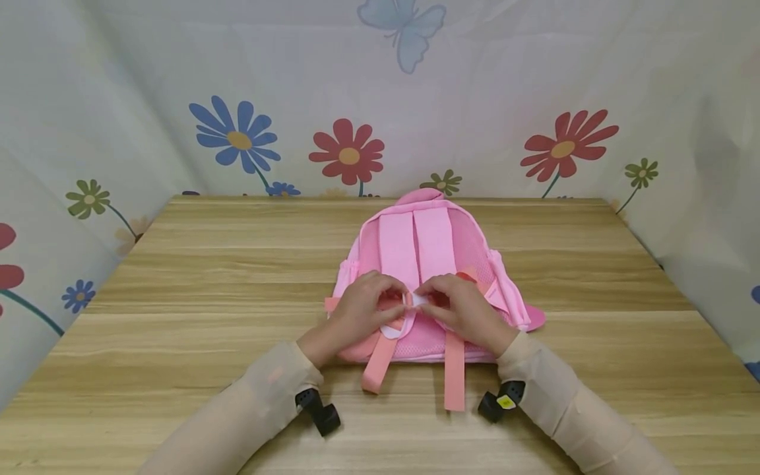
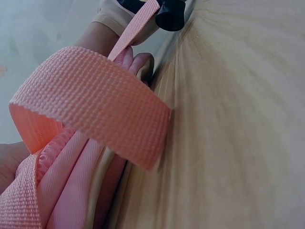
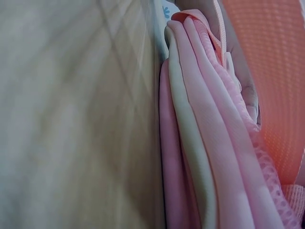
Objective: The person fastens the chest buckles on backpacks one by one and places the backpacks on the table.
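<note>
A pink child's backpack (image 1: 432, 348) lies on the table with its shoulder straps (image 1: 399, 244) and mesh back facing up. Over its middle, my left hand (image 1: 356, 310) pinches a small white and coral strap piece (image 1: 408, 299) between thumb and fingers. My right hand (image 1: 466, 307) pinches a small white piece (image 1: 419, 300) right beside it. Whether the two pieces are joined cannot be seen, as the fingertips cover them. Two coral webbing ends (image 1: 454, 379) hang over the bag's near edge. In the left wrist view, a looped coral webbing strap (image 2: 90, 98) hides much of the work.
The wooden table (image 1: 208, 264) extends around the bag. Behind it hangs a white cloth backdrop (image 1: 475, 99) with printed flowers and a butterfly. A black wrist camera (image 1: 318, 410) sits on the left sleeve, another (image 1: 501, 400) on the right.
</note>
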The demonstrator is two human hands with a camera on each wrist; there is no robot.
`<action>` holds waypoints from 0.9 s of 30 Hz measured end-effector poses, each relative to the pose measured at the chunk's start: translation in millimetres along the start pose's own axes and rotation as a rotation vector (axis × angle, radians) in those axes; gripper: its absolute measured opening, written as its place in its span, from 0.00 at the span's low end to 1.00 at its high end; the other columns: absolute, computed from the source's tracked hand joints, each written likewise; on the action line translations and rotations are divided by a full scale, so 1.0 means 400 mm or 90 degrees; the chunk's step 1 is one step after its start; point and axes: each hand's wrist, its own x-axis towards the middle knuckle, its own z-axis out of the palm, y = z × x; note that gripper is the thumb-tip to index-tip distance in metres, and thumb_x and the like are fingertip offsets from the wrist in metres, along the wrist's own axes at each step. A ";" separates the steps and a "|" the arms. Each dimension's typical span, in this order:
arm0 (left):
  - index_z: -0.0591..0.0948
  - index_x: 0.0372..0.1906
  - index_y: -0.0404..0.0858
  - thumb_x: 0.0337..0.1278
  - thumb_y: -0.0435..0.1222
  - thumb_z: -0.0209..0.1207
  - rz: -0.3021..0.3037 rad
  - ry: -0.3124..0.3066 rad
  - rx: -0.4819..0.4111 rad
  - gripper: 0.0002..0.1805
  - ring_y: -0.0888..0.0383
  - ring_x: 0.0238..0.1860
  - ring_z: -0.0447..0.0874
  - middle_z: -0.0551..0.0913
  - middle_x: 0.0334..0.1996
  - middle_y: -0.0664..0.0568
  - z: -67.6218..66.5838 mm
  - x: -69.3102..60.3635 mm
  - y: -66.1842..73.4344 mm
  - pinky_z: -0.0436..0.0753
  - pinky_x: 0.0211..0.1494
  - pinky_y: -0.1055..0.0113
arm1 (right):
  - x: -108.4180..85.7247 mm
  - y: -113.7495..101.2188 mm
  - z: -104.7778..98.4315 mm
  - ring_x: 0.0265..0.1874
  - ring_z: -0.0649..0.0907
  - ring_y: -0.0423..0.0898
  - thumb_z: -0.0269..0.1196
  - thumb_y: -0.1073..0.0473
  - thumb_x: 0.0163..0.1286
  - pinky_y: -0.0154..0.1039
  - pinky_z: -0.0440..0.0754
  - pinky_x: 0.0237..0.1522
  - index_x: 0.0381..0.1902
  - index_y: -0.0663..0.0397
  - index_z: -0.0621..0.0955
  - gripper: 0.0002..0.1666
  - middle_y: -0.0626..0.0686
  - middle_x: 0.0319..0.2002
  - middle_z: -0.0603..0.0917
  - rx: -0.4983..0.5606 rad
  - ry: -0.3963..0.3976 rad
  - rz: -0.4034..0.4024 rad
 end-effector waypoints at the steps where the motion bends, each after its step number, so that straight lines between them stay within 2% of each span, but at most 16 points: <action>1: 0.83 0.42 0.40 0.53 0.37 0.67 0.001 0.001 0.001 0.11 0.59 0.39 0.76 0.84 0.37 0.53 0.000 0.000 0.000 0.77 0.44 0.67 | 0.000 0.000 -0.001 0.35 0.76 0.41 0.68 0.58 0.62 0.36 0.77 0.40 0.43 0.54 0.83 0.12 0.47 0.34 0.82 0.001 -0.002 0.002; 12: 0.83 0.44 0.39 0.54 0.36 0.66 -0.008 -0.010 -0.015 0.12 0.59 0.40 0.75 0.84 0.39 0.52 -0.009 -0.001 0.006 0.77 0.45 0.66 | 0.000 -0.003 -0.010 0.36 0.76 0.42 0.67 0.59 0.63 0.37 0.77 0.42 0.44 0.54 0.83 0.12 0.48 0.36 0.83 0.018 -0.019 0.016; 19: 0.82 0.46 0.38 0.55 0.36 0.65 0.005 -0.006 -0.026 0.14 0.58 0.42 0.77 0.84 0.41 0.51 -0.022 0.000 0.008 0.78 0.47 0.65 | 0.006 -0.008 -0.022 0.41 0.80 0.43 0.66 0.60 0.63 0.44 0.80 0.48 0.46 0.54 0.83 0.13 0.50 0.42 0.86 0.015 -0.032 0.012; 27: 0.82 0.47 0.38 0.56 0.37 0.65 0.016 -0.014 -0.016 0.14 0.57 0.44 0.78 0.84 0.43 0.50 -0.031 0.006 0.008 0.79 0.49 0.63 | 0.008 -0.013 -0.034 0.41 0.80 0.44 0.66 0.60 0.63 0.44 0.79 0.49 0.48 0.54 0.83 0.15 0.49 0.43 0.86 0.009 -0.040 0.012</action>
